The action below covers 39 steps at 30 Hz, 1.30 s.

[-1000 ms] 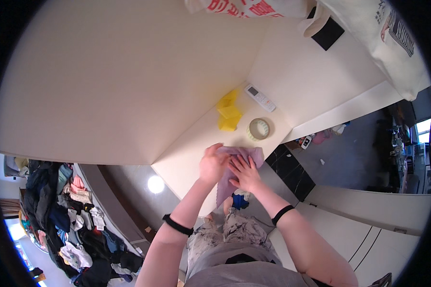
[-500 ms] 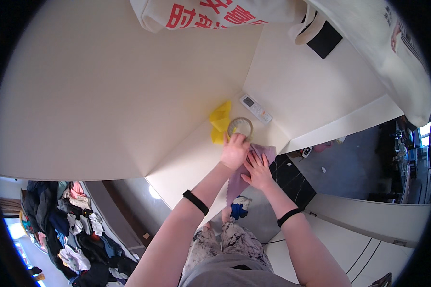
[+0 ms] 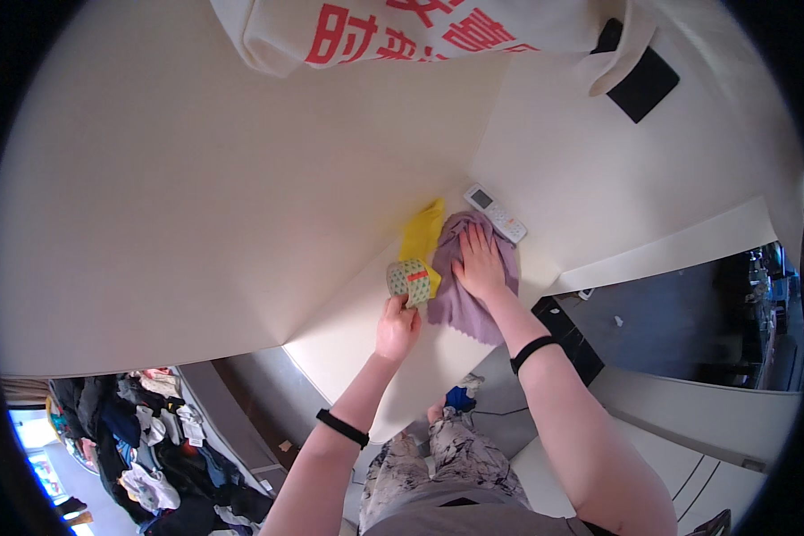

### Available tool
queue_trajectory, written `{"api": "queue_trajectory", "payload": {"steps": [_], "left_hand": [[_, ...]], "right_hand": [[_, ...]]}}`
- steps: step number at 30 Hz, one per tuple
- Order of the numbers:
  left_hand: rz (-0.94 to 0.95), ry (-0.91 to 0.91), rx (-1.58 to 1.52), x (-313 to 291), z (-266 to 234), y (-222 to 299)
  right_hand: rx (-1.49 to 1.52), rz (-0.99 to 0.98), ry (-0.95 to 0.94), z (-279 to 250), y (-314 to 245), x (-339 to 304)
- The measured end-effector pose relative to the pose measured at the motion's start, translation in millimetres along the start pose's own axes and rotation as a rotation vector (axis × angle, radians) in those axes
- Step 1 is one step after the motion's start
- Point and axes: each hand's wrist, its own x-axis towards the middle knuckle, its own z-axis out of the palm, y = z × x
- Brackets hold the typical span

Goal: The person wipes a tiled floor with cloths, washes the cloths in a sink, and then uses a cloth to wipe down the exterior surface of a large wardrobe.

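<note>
My left hand (image 3: 397, 330) grips a roll of patterned tape (image 3: 407, 280) by its near edge, with the roll tipped up off the white surface. Behind it, a crumpled yellow cloth (image 3: 419, 234) leans along the wall side. My right hand (image 3: 481, 265) lies flat, fingers stretched out, on a purple cloth (image 3: 460, 308) spread over the surface. Just beyond that cloth, in the corner, is a white remote control (image 3: 498, 215).
White walls (image 3: 241, 205) rise on the left and far side. Overhead hangs a white fabric bag (image 3: 402, 31) with red print, beside a black square (image 3: 643, 85). Piled clothes (image 3: 152, 438) lie at lower left. Blue and white fabric (image 3: 462, 396) lies on the floor near my feet.
My left hand has lifted the tape roll and drawn it back toward me. My right hand has moved the purple cloth farther out, near the remote, where it lies more spread.
</note>
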Motion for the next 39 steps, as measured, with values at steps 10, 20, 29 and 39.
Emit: {"api": "queue_trajectory", "payload": {"steps": [10,20,29,39], "left_hand": [[-0.270,0.188,-0.090,-52,-82,17],[-0.224,0.210,-0.143,-30,-83,49],[-0.260,0.111,-0.060,-38,-111,42],[0.152,-0.084,0.119,66,-14,31]], "right_hand": [[-0.085,0.024,-0.156,5,-56,54],[0.438,-0.682,-0.036,3,-122,-43],[0.112,0.078,0.026,7,-42,38],[0.147,-0.407,-0.082,9,-102,-61]]}}
